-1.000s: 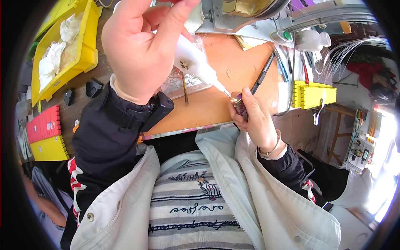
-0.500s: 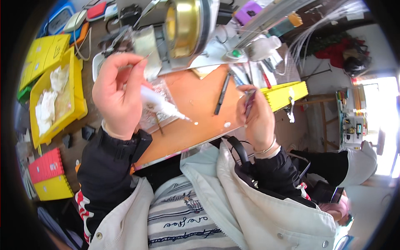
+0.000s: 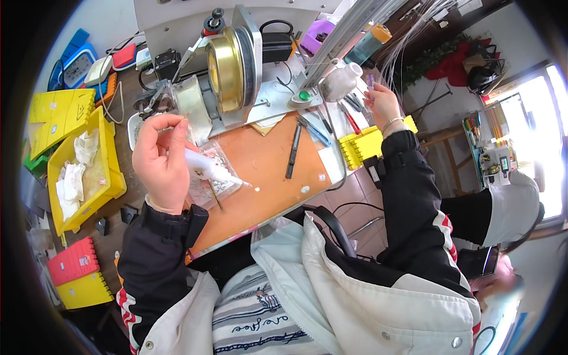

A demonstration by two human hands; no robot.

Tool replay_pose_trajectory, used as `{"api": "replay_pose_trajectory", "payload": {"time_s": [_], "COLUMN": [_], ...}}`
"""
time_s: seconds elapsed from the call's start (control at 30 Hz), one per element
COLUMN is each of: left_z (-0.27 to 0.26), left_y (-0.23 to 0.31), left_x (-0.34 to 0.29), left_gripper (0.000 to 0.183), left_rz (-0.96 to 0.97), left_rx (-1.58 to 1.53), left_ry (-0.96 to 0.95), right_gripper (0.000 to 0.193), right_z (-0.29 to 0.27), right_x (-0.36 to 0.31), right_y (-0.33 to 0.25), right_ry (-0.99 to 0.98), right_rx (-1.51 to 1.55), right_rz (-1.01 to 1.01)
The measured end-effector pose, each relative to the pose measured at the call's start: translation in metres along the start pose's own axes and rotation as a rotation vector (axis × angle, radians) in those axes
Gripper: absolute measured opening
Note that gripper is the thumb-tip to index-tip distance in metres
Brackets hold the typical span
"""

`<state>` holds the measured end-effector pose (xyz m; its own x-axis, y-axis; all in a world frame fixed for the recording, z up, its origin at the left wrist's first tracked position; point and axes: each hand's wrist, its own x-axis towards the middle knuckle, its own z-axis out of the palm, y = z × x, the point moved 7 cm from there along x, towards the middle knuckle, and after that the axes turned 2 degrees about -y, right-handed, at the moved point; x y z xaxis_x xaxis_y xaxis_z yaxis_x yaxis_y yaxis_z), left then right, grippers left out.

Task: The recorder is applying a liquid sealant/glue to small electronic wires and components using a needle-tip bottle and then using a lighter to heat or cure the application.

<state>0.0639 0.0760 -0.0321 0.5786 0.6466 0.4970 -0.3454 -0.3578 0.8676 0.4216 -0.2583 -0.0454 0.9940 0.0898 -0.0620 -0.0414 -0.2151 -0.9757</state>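
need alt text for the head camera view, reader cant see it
A person's left hand holds a white nozzle bottle over an orange mat, while the right hand, extended to the right, holds a small purple item. Beyond the mat stands a gold wheel; a yellow tray sits on the left.

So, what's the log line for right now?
left hand: holds white bottle; right hand: holds small purple item; black tool: on orange mat

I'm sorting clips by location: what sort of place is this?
Probably a small workshop: an orange work surface on the bench, a machine with a gold-coloured wheel at its far side, and slim hand tools such as a black one lying within reach.
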Motion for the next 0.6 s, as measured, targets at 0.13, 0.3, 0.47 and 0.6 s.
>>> {"api": "replay_pose_trajectory", "payload": {"time_s": [0.13,0.3,0.47,0.6], "left_z": [0.003,0.002,0.0,-0.003], "left_y": [0.002,0.003,0.005,-0.001], "left_x": [0.001,-0.004,-0.007,-0.005], "left_gripper": [0.005,0.006,0.007,0.01], "left_rz": [0.025,0.01,0.015,-0.019], "left_rx": [0.031,0.004,0.022,-0.02], "left_ry": [-0.017,-0.025,-0.035,0.004], "right_gripper": [0.044,0.054,0.047,0.031], "right_z": [-0.002,-0.004,-0.004,-0.001], "right_x": [0.04,0.024,-0.006,-0.069], "right_y": [0.023,0.01,-0.001,-0.05], "right_ry": [-0.033,0.078,0.127,0.073], "right_rx": [0.036,-0.045,-0.093,-0.044], "right_rz": [0.013,-0.056,-0.343,-0.701]}}
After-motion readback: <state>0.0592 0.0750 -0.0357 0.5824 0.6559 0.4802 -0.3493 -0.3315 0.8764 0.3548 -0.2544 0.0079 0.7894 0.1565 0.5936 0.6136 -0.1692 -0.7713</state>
